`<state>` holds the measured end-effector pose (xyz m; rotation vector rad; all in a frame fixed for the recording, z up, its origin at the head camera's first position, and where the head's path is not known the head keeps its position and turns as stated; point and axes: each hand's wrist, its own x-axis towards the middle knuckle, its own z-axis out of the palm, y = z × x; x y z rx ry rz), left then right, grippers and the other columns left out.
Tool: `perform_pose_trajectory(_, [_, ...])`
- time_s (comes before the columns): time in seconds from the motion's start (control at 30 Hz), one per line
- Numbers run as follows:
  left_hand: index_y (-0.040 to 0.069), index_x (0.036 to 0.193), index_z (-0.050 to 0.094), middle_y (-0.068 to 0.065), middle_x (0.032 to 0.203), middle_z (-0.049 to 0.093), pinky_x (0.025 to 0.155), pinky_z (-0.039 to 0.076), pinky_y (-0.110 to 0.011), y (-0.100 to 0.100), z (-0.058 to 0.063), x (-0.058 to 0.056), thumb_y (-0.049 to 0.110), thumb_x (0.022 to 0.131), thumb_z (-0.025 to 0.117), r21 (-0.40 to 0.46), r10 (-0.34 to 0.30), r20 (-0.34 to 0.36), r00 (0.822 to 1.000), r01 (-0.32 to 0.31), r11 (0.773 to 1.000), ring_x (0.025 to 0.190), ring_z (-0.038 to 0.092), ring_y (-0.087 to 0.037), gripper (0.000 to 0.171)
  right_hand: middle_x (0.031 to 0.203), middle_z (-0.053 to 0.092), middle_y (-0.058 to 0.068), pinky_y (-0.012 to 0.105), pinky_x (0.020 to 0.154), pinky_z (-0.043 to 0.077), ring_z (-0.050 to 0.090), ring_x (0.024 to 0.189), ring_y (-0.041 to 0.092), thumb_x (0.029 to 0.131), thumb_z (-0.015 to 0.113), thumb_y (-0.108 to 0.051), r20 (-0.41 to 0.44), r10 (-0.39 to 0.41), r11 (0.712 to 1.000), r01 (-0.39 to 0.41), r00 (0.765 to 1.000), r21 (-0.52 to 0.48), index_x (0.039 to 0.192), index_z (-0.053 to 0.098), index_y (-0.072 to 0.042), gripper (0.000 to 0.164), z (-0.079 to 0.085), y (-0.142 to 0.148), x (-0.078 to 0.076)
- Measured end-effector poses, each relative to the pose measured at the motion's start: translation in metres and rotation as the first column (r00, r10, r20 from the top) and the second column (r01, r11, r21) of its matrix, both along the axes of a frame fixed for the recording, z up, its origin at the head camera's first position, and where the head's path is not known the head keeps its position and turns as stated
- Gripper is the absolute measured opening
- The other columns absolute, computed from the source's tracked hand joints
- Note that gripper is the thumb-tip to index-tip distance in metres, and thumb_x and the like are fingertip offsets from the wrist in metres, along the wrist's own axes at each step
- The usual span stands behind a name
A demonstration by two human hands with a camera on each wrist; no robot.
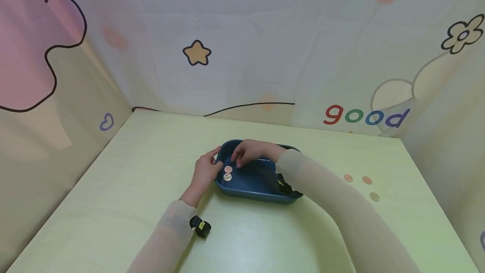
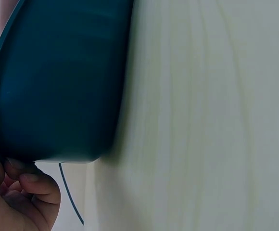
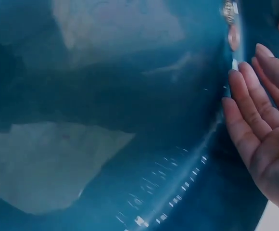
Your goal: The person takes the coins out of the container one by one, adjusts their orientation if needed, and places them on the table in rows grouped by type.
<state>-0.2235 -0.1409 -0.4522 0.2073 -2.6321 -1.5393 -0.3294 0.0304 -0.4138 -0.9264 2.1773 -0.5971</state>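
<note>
A dark blue rounded tray stands on the table. My left hand grips its left rim, thumb over the edge; the left wrist view shows the fingers curled at the tray's wall. Inside the tray is my right hand, reaching across to the left end with its fingertips low. A copper coin and a pale gold coin lie there beside the fingertips. In the right wrist view the fingers are loosely extended along the tray's inner edge, near a small bright spot that I cannot make out.
To the right of the tray, on the table, lie a copper coin, another copper coin and a pale gold coin. A printed cloth hangs behind the table. My right forearm crosses over the tray's right end.
</note>
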Motion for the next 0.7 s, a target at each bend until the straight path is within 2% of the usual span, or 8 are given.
perform_pose_trajectory(0.17, [0.003,0.145,0.057,0.003,0.065,0.036,0.054,0.029,-0.023,-0.001,-0.001,-0.001,0.000,0.085,0.059,-0.004,0.006,0.007,1.000,-0.006,1.000,0.057,0.035,-0.012,0.060,0.113,0.075,0.018,0.027,0.091,0.056,0.069,0.094,0.013,0.095,0.067,-0.009,-0.067,0.009,1.000,-0.010,0.998,-0.017,0.122,0.070,0.004,0.030,-0.014,-0.006,0.001])
perform_pose_trajectory(0.3, [0.004,0.145,0.057,0.003,0.065,0.037,0.054,0.029,-0.023,-0.001,0.000,-0.002,0.000,0.086,0.058,-0.001,0.009,0.016,1.000,-0.009,1.000,0.057,0.035,-0.012,0.059,0.108,0.076,0.017,0.022,0.084,0.054,0.066,0.088,0.011,0.093,0.068,-0.009,-0.119,-0.005,0.999,0.000,0.993,-0.041,0.118,0.072,0.003,0.028,-0.021,-0.010,0.003])
perform_pose_trajectory(0.57, [0.004,0.145,0.057,0.003,0.065,0.037,0.054,0.029,-0.023,0.000,0.003,-0.001,0.000,0.087,0.057,-0.008,0.011,0.019,1.000,-0.011,1.000,0.056,0.034,-0.012,0.059,0.096,0.075,0.012,0.016,0.070,0.045,0.060,0.076,0.008,0.089,0.076,-0.017,-0.225,-0.048,0.999,0.044,0.973,-0.025,0.111,0.074,0.001,0.028,-0.020,-0.019,0.014])
perform_pose_trajectory(0.7, [0.004,0.146,0.056,0.003,0.065,0.037,0.053,0.029,-0.023,0.000,0.002,0.000,0.000,0.087,0.057,-0.005,0.008,0.020,1.000,-0.008,1.000,0.056,0.035,-0.012,0.059,0.094,0.073,0.011,0.017,0.069,0.043,0.058,0.075,0.009,0.090,0.076,-0.015,-0.224,-0.067,0.998,0.067,0.972,-0.007,0.108,0.073,0.000,0.024,-0.018,-0.023,0.018])
